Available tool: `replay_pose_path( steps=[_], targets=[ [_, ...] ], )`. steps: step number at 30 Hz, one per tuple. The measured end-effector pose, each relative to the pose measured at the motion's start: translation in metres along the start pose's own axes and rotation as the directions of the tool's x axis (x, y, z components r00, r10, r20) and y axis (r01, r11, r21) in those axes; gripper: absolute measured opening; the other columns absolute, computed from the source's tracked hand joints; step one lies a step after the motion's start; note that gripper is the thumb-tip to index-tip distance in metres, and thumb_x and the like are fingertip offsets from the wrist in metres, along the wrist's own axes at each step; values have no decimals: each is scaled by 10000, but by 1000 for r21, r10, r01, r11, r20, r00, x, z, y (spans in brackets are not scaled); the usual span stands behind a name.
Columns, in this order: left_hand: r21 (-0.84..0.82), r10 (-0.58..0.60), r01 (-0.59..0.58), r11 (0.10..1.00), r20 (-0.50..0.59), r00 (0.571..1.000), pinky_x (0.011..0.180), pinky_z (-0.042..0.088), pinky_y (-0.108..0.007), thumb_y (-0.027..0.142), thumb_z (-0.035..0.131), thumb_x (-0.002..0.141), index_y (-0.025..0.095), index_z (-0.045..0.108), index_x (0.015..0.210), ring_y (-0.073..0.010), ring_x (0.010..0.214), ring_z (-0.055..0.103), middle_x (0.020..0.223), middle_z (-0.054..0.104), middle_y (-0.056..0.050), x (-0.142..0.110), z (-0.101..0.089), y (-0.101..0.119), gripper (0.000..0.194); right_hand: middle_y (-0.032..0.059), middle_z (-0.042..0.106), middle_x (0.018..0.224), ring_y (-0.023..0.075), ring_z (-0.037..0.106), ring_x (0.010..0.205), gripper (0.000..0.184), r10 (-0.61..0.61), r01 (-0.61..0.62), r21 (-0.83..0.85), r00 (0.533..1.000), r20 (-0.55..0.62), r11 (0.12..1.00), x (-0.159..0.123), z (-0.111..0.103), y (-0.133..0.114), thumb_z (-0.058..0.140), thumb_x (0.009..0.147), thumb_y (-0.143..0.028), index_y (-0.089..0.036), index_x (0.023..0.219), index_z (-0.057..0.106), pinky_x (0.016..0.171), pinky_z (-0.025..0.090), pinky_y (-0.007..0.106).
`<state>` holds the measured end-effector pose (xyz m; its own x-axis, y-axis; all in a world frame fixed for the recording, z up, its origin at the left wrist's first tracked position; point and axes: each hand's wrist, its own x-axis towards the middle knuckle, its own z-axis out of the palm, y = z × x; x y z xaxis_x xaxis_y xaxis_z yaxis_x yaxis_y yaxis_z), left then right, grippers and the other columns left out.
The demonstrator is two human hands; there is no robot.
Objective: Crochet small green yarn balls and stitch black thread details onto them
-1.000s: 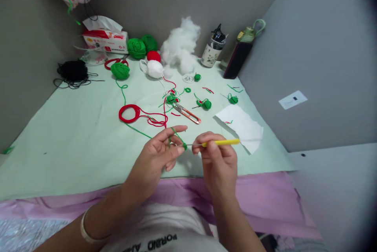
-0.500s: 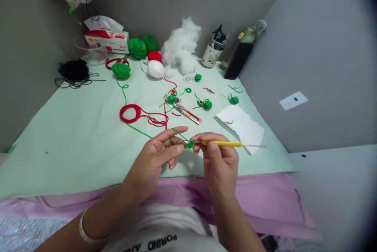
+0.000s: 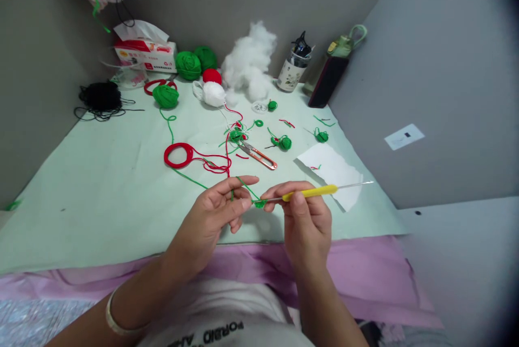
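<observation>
My right hand (image 3: 307, 220) is closed around a crochet hook (image 3: 316, 192) with a yellow handle and a metal shaft at each end. The hook's left end meets a small piece of green crochet (image 3: 260, 204) between my hands. My left hand (image 3: 219, 207) pinches the left side of that piece between thumb and fingers, its index finger stretched out with green yarn (image 3: 248, 187) running over it. That yarn trails back across the table toward a green yarn ball (image 3: 166, 97). Exactly how the hook tip sits in the stitches is too small to tell.
Orange thread snips (image 3: 259, 156) lie beyond my hands, near a red yarn loop (image 3: 178, 155) and small green crocheted pieces (image 3: 285, 142). A torn white paper (image 3: 340, 179) lies right. White stuffing (image 3: 251, 60), a tissue box (image 3: 148, 55), a pen cup (image 3: 292, 71) and a phone (image 3: 329, 82) stand at the back.
The crochet hook has tilted, its right end now higher and a little farther right. My right hand has shifted slightly right, and the green piece sits slightly lower. My left hand has hardly moved.
</observation>
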<state>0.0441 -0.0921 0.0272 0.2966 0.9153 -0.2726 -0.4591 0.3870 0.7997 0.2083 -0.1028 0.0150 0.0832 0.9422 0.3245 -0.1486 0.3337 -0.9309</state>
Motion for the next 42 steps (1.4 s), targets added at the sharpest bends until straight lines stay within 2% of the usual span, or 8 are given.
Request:
replay_pose_path(
  steps=[13, 23, 26, 29, 30, 32, 36, 42],
  targets=[
    [78, 45, -44, 996, -19, 999, 508, 371, -204, 258, 785, 845, 236, 782, 1117, -50, 552, 426, 827, 570, 20, -2, -2, -2, 273, 56, 739, 913, 164, 700, 779, 228, -68, 69, -109, 998, 9, 992, -3, 2, -2, 508, 1048, -287, -200, 994, 712, 709, 588, 327],
    [199, 156, -144, 969, -47, 987, 522, 415, -178, 258, 805, 835, 245, 781, 1136, -71, 600, 456, 795, 609, 20, -3, -2, -4, 302, 54, 748, 991, 203, 701, 917, 261, -301, 341, -343, 939, 166, 875, -9, 0, -6, 467, 1040, -163, -254, 1152, 684, 770, 598, 391],
    [120, 135, -126, 985, -65, 989, 507, 415, -171, 226, 839, 791, 246, 748, 1205, -68, 599, 456, 817, 612, 25, -3, 2, -3, 424, 63, 742, 1053, 201, 709, 963, 274, -372, 466, -503, 885, 280, 728, -11, -3, -3, 521, 1015, -142, -259, 1211, 672, 792, 609, 370],
    [-76, -17, 14, 997, -42, 999, 473, 369, -155, 214, 846, 780, 233, 714, 1264, -42, 547, 401, 780, 566, 41, -3, 4, 0, 502, 69, 728, 1139, 208, 706, 1041, 366, -435, 593, -655, 800, 413, 468, -14, -5, 1, 647, 947, -118, -289, 1270, 667, 814, 614, 340],
    [-143, -79, 77, 987, -9, 997, 460, 340, -144, 212, 837, 793, 216, 716, 1261, -30, 522, 356, 737, 526, 53, -3, 4, 1, 484, 72, 723, 1158, 214, 703, 1056, 391, -444, 602, -669, 790, 422, 436, -15, -5, 2, 660, 938, -118, -301, 1284, 664, 816, 614, 345],
    [-241, -155, 162, 957, 50, 987, 435, 278, -125, 194, 816, 820, 174, 736, 1224, -12, 490, 257, 665, 429, 79, -2, 2, 4, 413, 78, 725, 1137, 224, 706, 1026, 363, -458, 572, -630, 814, 357, 525, -14, -3, 3, 612, 968, -144, -300, 1291, 666, 802, 610, 376],
    [-271, -111, 124, 955, 62, 992, 413, 233, -111, 150, 793, 840, 158, 770, 1139, 12, 469, 213, 678, 426, 79, 0, -1, 5, 300, 53, 721, 913, 192, 665, 808, 266, -362, 354, -310, 931, 32, 882, -7, 3, 2, 498, 1027, -184, -253, 1120, 738, 704, 567, 369],
    [-124, -28, 41, 991, 107, 994, 423, 281, -121, 183, 793, 848, 251, 770, 1132, 21, 456, 318, 791, 566, 48, 0, 3, -2, 293, 61, 742, 998, 200, 675, 933, 224, -176, 178, -72, 984, 29, 981, 2, 9, 4, 553, 1025, -221, -261, 1055, 771, 720, 559, 333]
  ],
)
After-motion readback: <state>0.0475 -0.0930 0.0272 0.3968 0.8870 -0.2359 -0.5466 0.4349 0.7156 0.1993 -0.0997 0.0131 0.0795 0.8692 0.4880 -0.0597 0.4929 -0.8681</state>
